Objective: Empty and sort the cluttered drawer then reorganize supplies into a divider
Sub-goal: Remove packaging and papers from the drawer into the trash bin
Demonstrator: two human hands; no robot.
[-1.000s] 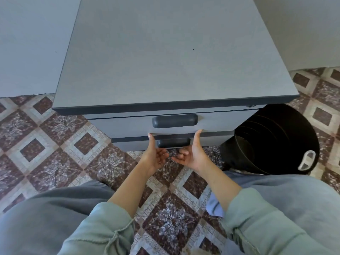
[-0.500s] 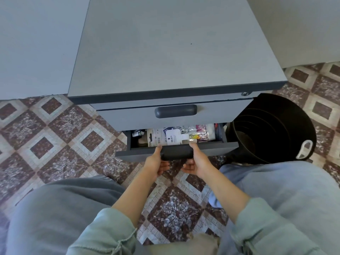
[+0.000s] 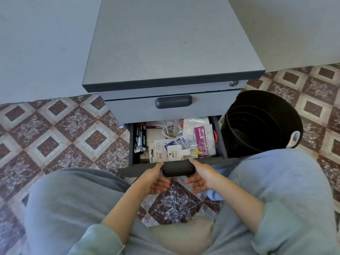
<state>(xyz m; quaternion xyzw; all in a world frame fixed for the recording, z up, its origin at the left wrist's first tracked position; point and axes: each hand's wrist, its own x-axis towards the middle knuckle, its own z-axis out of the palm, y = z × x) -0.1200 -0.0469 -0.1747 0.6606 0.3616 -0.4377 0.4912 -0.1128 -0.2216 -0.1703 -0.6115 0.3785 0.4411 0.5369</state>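
Drawer (image 3: pixel 211 160) stood open | left hand (image 3: pixel 156 178), right hand (image 3: pixel 200 178): thumbs on handle (image 3: pixel 178 170), fingers loose underneath | packets (image 3: pixel 176 153) looked light, slippery; pinch card tops | stapler box (image 3: pixel 140 141) probably heavier

The lower drawer (image 3: pixel 221 138) stands pulled open, crammed with supplies: a black stapler box (image 3: pixel 140 139) at left, white blister cards (image 3: pixel 166 152) at front, a purple-labelled pencil-lead packet (image 3: pixel 203 142) at right

One head-worn wide-angle view looks steeply down, close above the cabinet (image 3: pixel 173 43), open drawer (image 3: pixel 209 160) centred, floor (image 3: pixel 55 135) around.
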